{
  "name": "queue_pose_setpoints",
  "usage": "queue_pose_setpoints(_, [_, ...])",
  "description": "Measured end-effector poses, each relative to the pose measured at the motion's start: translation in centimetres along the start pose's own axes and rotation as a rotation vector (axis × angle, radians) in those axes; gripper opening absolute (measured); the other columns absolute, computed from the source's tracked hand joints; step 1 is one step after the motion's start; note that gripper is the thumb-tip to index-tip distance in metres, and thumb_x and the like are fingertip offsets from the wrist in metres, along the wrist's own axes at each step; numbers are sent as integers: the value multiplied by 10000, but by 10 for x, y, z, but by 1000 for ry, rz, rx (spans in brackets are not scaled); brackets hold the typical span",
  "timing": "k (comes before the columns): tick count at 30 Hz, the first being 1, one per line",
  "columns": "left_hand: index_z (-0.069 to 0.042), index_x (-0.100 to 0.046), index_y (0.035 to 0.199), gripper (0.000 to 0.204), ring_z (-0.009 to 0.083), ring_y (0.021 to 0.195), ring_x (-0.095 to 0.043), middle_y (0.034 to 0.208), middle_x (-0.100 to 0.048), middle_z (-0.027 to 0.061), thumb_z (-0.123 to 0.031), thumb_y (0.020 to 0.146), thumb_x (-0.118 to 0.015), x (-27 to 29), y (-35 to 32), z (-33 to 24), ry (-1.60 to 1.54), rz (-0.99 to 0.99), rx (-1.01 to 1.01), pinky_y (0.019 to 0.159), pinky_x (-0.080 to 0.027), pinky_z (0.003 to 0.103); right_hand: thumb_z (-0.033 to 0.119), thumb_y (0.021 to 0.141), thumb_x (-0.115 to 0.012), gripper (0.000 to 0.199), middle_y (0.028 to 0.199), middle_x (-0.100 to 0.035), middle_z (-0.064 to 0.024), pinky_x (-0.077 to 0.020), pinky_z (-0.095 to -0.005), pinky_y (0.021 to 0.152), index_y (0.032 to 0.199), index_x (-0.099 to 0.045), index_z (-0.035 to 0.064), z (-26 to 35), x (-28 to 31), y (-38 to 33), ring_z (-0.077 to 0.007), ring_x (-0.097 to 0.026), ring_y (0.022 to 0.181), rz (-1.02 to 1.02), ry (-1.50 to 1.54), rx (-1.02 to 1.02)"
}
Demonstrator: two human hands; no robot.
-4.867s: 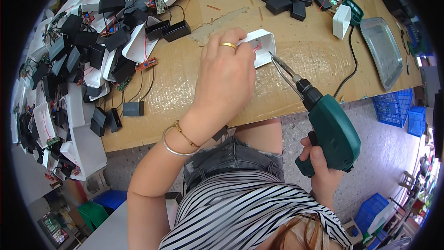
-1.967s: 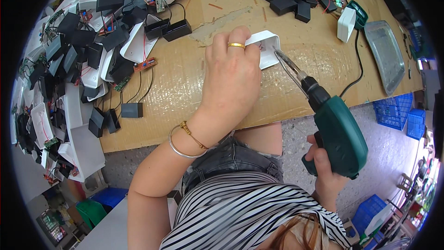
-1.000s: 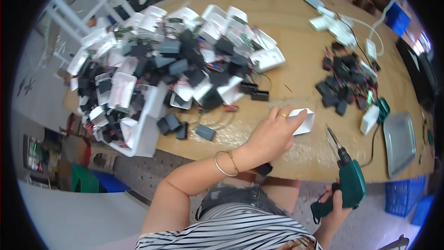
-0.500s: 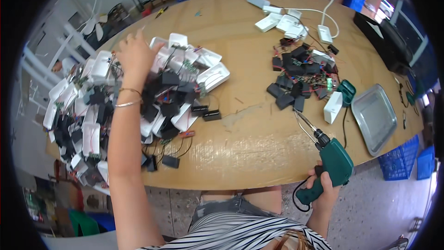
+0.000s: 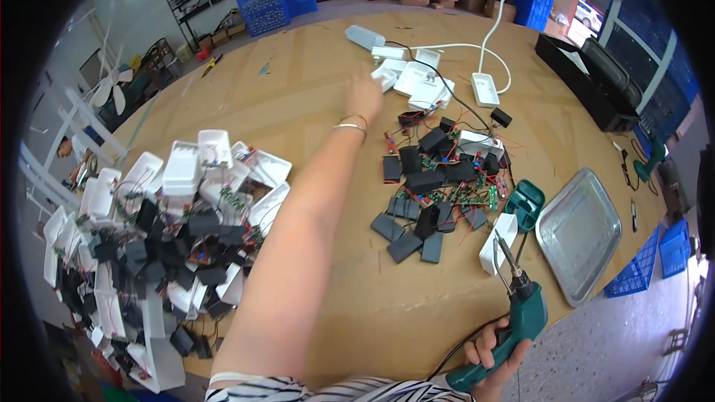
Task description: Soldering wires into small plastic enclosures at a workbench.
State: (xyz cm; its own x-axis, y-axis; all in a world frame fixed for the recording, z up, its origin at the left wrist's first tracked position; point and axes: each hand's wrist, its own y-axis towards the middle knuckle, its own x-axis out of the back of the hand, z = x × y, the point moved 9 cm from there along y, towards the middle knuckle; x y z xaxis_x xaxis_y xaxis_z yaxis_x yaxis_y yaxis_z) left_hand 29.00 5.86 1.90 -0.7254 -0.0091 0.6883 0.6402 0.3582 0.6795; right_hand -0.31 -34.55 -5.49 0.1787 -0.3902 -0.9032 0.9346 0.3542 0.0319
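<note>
Left hand [image 5: 363, 95] at white casings [image 5: 412, 78] — right hand [image 5: 493, 350] gripping soldering gun [image 5: 512, 320]

Wooden table [image 5: 313, 112], white casings [image 5: 182, 171] heaped left, black battery packs [image 5: 421, 205] centre, metal tray [image 5: 581, 231] right

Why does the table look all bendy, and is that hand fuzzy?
Head view: the fisheye lens curves the table edge near the dark rim; the left hand far out is slightly motion-blurred; the tray shines with soft glare.
</note>
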Motion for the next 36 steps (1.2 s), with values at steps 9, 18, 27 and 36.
queue_pose_setpoints(9, [64, -603, 981, 557, 353, 854, -608, 922, -623, 241, -371, 653, -718, -22, -9, 0, 80, 580, -142, 795, -471, 395, 465, 878, -497, 505, 791, -498, -66, -374, -269, 522, 1143, -411, 44, 5, -2, 2, -76, -463, 489, -24, 17, 11])
queue_pose_setpoints(18, [-1, -574, 959, 308, 374, 778, -589, 841, -606, 201, -163, 714, -664, 217, -211, -66, -286, 664, -132, 680, -468, 406, 397, 909, -464, 474, 827, -464, -55, -358, -260, 581, 1184, -390, 18, 5, -11, 11, -73, -420, 543, 43, 56, 4])
queue_pose_setpoints(27, [-2, -598, 1028, 459, 353, 976, -530, 1022, -547, 218, -361, 750, -661, 260, -265, -75, -282, 757, -93, 825, -434, 409, 377, 924, -435, 435, 845, -464, -60, -361, -257, 620, 1173, -395, 23, 4, -13, 6, -80, -426, 599, 68, 39, -10])
queue_pose_setpoints(36, [-26, -599, 1035, 531, 293, 1005, -509, 1050, -546, 148, -378, 664, -739, 160, -183, -139, -252, 502, -235, 841, -434, 374, 382, 929, -421, 425, 838, -473, -58, -364, -254, 614, 1164, -406, 29, 6, -11, 1, -79, -426, 598, 30, 33, 29])
